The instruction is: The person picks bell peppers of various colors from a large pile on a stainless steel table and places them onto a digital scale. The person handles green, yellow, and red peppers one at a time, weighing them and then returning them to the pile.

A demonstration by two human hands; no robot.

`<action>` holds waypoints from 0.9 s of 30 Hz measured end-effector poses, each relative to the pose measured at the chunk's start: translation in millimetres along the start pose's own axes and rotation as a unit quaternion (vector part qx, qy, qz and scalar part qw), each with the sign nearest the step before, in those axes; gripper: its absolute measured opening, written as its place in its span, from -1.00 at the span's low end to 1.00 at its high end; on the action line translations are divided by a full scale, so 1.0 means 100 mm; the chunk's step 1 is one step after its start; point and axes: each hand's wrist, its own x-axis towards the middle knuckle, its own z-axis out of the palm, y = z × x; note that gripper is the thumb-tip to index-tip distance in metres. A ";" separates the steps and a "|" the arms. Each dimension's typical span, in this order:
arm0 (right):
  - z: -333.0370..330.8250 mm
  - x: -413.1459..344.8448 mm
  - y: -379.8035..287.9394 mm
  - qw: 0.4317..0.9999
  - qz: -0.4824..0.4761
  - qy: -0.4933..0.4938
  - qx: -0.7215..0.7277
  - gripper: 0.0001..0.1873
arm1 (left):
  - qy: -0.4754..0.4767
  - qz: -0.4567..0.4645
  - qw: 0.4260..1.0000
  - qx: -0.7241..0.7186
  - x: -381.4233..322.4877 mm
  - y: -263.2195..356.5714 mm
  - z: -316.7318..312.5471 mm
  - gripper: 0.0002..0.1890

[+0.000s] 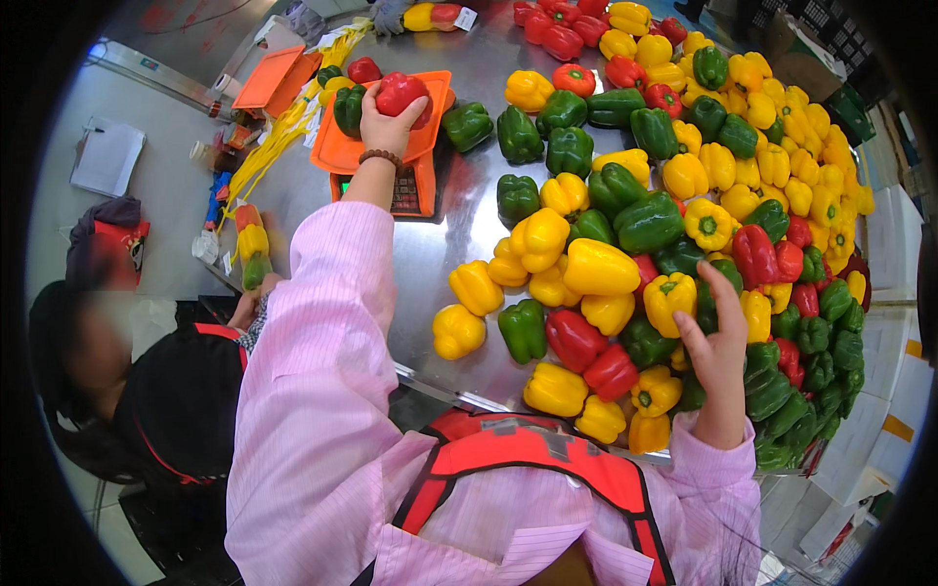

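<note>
My left hand (387,126) grips a red bell pepper (401,94) over the orange pan (344,155) of a digital scale. A green bell pepper (349,111) lies on the pan just left of that hand. The scale's keypad (405,195) shows below the pan, partly behind my wrist. My right hand (717,344) hovers over the pepper heap with thumb and fingers apart. Nearest to it is a yellow bell pepper (668,302); whether my thumb touches it I cannot tell. Loose green peppers (467,126) lie right of the scale.
A large heap of yellow peppers (777,165) and green peppers (777,395) covers the steel table's (432,289) right side. Yellow mesh nets (282,139) hang along the left edge. At left, a co-worker's hand (253,300) holds a netted pack of peppers (252,245). Another netted pack (432,16) lies at the far edge.
</note>
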 end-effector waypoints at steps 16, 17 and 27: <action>-0.26 -0.83 0.51 0.978 0.065 0.091 -0.175 -0.53 | -0.122 -0.114 0.972 -0.168 -1.55 -0.15 -0.78 -0.46; -0.25 -0.86 0.53 0.979 0.063 0.084 -0.177 -0.54 | -0.213 -0.167 0.956 -0.112 -1.86 -0.15 -0.93 -0.56; -0.19 -0.90 0.57 0.978 0.011 0.072 -0.195 -0.56 | -0.291 -0.020 0.945 0.148 -3.33 0.25 -1.29 -0.08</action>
